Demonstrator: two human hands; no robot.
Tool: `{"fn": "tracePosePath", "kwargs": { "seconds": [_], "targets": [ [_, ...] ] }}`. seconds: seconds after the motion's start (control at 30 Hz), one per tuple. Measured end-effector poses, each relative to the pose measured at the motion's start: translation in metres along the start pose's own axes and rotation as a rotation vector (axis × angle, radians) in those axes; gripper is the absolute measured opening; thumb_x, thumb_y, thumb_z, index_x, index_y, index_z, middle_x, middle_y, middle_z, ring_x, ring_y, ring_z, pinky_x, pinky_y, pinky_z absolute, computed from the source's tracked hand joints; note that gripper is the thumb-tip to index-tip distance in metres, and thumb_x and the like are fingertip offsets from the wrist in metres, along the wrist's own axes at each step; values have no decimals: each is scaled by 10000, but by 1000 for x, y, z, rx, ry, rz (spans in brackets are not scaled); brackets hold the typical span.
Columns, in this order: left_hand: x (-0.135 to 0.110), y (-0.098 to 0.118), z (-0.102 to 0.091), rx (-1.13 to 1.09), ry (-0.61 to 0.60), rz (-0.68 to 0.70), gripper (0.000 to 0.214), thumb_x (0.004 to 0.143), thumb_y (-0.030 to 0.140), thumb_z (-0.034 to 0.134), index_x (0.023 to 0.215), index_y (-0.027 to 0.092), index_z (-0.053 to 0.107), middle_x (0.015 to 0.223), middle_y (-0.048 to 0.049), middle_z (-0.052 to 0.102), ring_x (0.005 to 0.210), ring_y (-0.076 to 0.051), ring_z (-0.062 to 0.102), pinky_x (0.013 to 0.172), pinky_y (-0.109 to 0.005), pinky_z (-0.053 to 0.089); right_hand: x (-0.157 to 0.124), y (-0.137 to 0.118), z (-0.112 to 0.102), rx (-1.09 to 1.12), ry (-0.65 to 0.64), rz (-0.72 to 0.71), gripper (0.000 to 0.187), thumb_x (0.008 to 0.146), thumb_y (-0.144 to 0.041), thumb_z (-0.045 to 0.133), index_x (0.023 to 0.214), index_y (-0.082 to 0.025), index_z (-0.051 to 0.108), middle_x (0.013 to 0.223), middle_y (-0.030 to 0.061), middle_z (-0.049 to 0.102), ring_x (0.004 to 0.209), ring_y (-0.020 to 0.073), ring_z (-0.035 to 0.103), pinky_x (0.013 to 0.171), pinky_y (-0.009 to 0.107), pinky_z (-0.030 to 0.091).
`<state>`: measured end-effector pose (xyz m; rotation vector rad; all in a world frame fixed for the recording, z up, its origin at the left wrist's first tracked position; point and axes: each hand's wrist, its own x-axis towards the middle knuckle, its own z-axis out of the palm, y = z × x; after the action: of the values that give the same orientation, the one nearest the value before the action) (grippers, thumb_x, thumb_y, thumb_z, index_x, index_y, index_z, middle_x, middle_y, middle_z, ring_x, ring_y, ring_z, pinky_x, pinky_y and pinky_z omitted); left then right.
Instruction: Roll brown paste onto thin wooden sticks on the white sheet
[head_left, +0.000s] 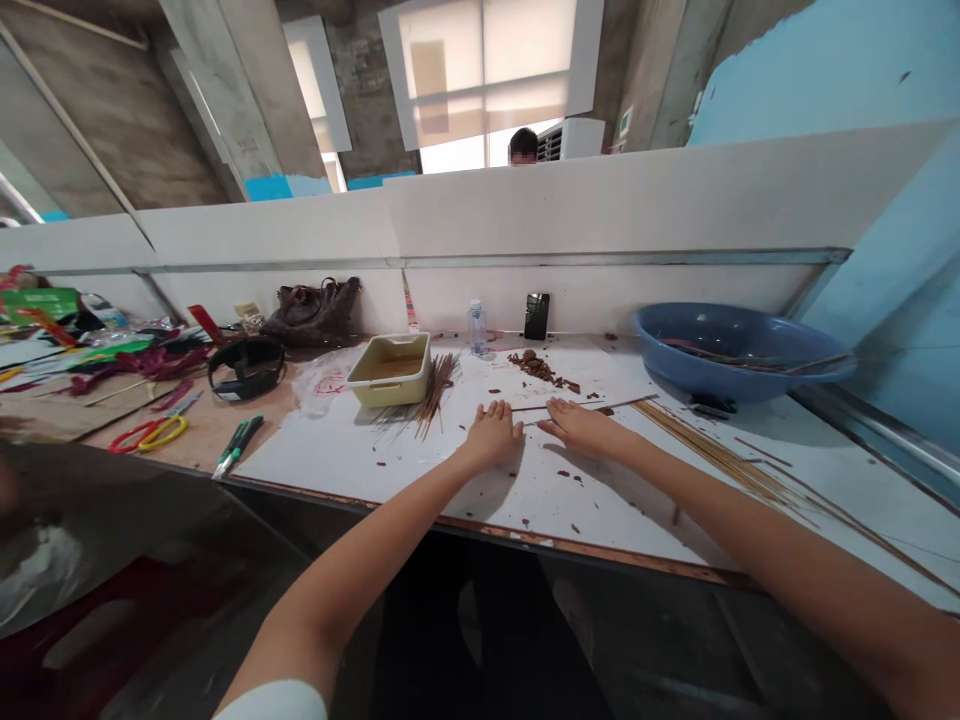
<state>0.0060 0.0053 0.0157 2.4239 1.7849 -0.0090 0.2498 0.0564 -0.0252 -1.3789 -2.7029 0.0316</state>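
My left hand lies palm down on the white tabletop, its fingers stretched out. Opposite it, my right hand is also flat, fingers extended toward the left one. A thin dark stick runs between the fingertips of both hands and looks to be under them; its ends are partly hidden. Just beyond the hands sits a heap of crumbly brown paste, with small brown scraps around it. Pale thin sticks lie in a loose bundle by my right forearm. Left of my left hand, thin brown sticks lean on a tub.
The yellowish tub, a clear bottle and an upright phone stand toward the back. A large blue basin is at right. Scissors, cutters, a black headset and a dark bag lie left.
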Motion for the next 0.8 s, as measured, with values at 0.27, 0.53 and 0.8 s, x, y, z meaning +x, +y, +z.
{"fn": "tracePosePath", "kwargs": {
  "seconds": [0.27, 0.53, 0.8],
  "targets": [
    [-1, 3, 4, 2, 48, -25, 723, 1152, 421, 235, 1763, 42, 309, 1835, -216, 289, 1739, -318, 240, 1428, -553, 129, 0, -11, -5, -51, -45, 57, 911, 1153, -684, 247, 1688, 26, 447, 1741, 337, 418, 1671, 401, 391, 1375, 554, 318],
    [5, -1, -1, 8, 15, -16, 716, 1148, 414, 255, 1745, 29, 344, 1813, -240, 327, 1727, -337, 276, 1419, -580, 135, 5, -1, -8, -7, -54, 17, 802, 1167, -607, 304, 1648, -1, 514, 1696, 337, 489, 1630, 416, 459, 1346, 588, 370],
    [-18, 1, 7, 12, 41, 24, 722, 1149, 424, 235, 1765, 58, 318, 1834, -219, 279, 1737, -337, 247, 1420, -601, 118, -17, 6, -7, 34, -14, -34, 799, 1147, -650, 358, 1645, -56, 553, 1712, 281, 508, 1632, 403, 461, 1334, 571, 406]
  ]
}}
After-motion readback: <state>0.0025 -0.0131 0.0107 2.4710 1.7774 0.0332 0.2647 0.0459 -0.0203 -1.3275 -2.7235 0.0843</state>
